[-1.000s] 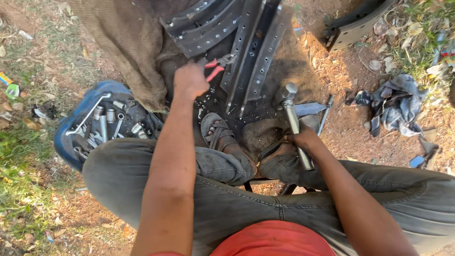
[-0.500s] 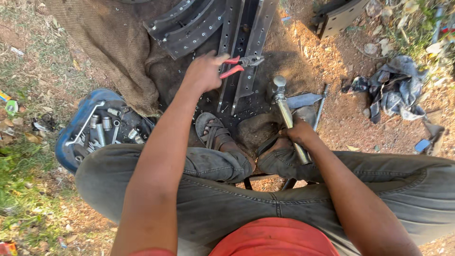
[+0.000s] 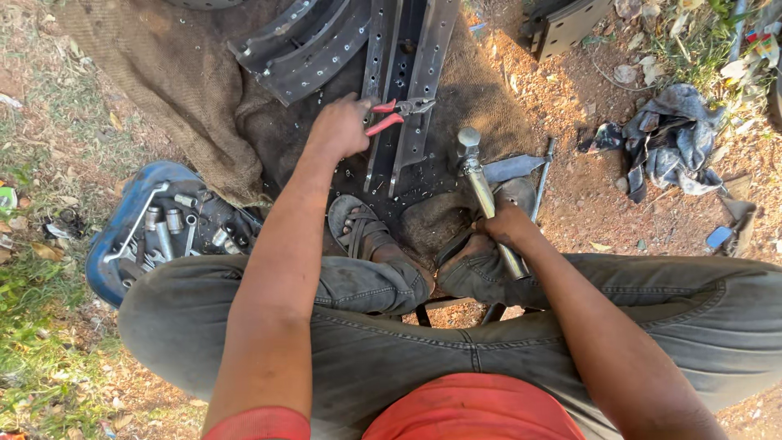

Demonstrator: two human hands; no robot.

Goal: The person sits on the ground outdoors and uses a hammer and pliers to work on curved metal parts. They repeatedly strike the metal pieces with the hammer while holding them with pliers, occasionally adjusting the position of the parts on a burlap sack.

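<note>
My left hand (image 3: pixel 340 128) grips red-handled pliers (image 3: pixel 397 112), whose jaws rest on a dark perforated metal channel (image 3: pixel 423 90) lying on brown burlap (image 3: pixel 155 73). Beside the channel lies a curved metal brake shoe (image 3: pixel 314 45). My right hand (image 3: pixel 507 225) holds a metal hammer (image 3: pixel 479 181) by its handle, head pointing up toward the channel. I sit low with both sandalled feet (image 3: pixel 362 232) on the burlap between my knees.
A blue tray (image 3: pixel 114 244) of sockets and wrenches sits at my left on the dirt. A crumpled grey rag (image 3: pixel 674 143) lies to the right. Another brake shoe (image 3: pixel 562 24) rests at the top right. Grass borders the left side.
My left hand has carried the pliers up and to the right, onto the metal channel. The right hand stays on the hammer.
</note>
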